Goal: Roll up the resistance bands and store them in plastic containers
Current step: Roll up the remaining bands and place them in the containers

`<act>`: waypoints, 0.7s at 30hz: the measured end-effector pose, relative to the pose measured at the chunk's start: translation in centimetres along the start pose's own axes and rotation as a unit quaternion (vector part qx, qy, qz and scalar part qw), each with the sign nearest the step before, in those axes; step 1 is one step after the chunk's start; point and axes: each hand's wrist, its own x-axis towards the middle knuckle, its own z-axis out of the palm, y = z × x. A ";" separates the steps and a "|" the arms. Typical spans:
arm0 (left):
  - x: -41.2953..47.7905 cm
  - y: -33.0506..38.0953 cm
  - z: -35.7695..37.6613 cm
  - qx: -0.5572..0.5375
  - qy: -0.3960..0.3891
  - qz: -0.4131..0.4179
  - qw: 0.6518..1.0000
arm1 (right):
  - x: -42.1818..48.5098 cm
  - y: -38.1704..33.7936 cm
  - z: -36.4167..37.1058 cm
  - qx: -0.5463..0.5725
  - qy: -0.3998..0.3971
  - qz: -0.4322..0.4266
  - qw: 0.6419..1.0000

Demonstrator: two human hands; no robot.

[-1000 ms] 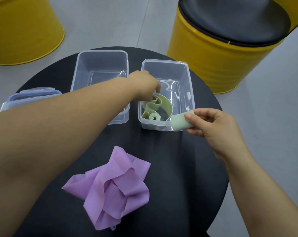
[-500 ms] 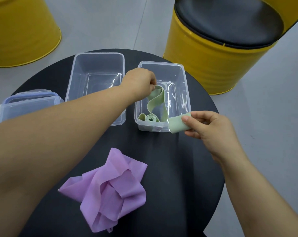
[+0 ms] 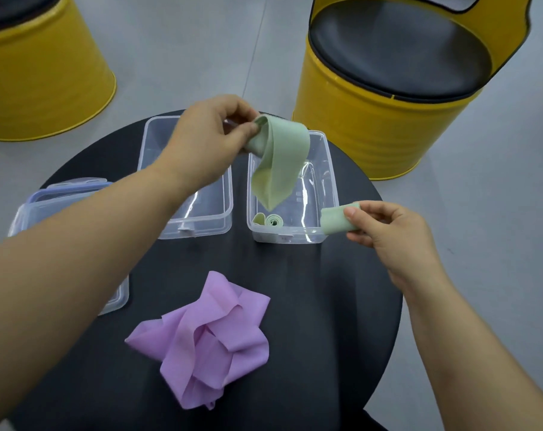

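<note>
**Green band**: a thin, matte, pale green elastic strip, flat like a ribbon. The thumb and fingers of the left hand pinched its upper fold and held it above the far end of the right box. From there it hung doubled, tapering to a point inside that box. A small coil of it lay on the box floor at the near end. The right hand pinched another stretch just outside the box's near right corner, thumb on top and fingers curled beneath.

**Right box**: clear, glossy plastic, rectangular with rounded corners and an open top, standing on the desk.

**Left box**: the same kind, just beside the right box and partly crossed by the left forearm.

**Lidded box**: clear plastic with a pale blue clip lid, at the desk's left edge, largely hidden by the forearm.

**Purple band**: a thin lilac sheet, crumpled into a loose heap of creased folds. It lay on the near middle of the desk, apart from the boxes and touched by neither hand.

**Desk**: round, matte black.

**Right drum stool**: yellow ribbed metal with a black padded seat, on the grey floor beyond the desk.

**Left drum stool**: yellow metal, also on the floor.
</note>
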 end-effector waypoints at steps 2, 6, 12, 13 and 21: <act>-2.6 0.7 -1.3 0.015 -0.059 -0.015 0.998 | -0.4 -0.1 0.0 -0.008 0.001 -0.002 1.000; -7.5 -0.7 -0.6 0.135 -0.193 -0.050 0.971 | -1.1 0.2 0.6 -0.023 -0.012 -0.006 1.000; -11.0 -4.9 4.8 0.262 -0.283 -0.054 0.921 | -1.9 0.9 1.2 -0.037 -0.021 -0.007 0.999; -11.2 -5.3 5.3 0.284 -0.295 -0.051 0.911 | -1.9 1.0 1.1 -0.038 -0.020 -0.008 0.999; -10.2 -5.2 6.0 0.290 -0.269 -0.023 0.918 | 1.8 -0.6 1.7 -0.137 -0.024 -0.070 0.988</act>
